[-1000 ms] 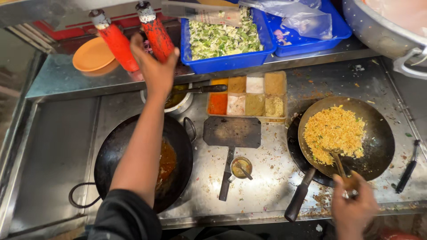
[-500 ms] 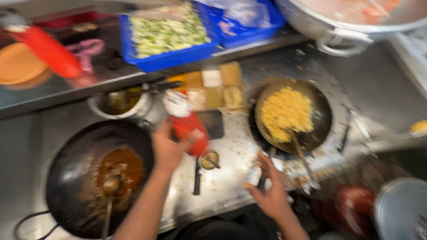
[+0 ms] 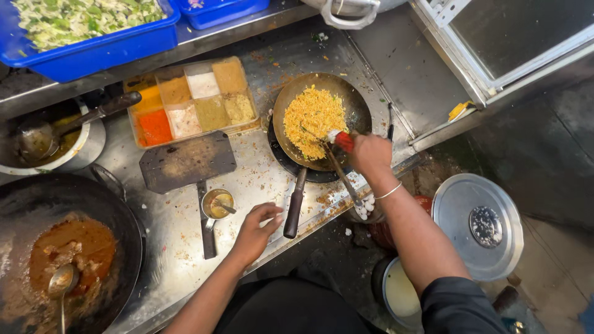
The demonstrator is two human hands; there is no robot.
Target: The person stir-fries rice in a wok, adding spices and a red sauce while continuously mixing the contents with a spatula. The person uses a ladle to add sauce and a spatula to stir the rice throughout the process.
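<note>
Red squeeze bottle (image 3: 344, 141) gripped in right hand (image 3: 370, 153), tipped over round dark pan (image 3: 356, 102) of yellow fried rice (image 3: 314, 117); left hand (image 3: 255, 229) loosely curled, holding nothing, near black pan handle (image 3: 294, 204).

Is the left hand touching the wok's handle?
Touching: the head view shows the left hand's fingertips resting against the dark wok handle.

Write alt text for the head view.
Right hand tips a red bottle over a pan of yellow rice; left hand rests by the pan's handle. Nearby: spice tray, wok of brown sauce.
</note>
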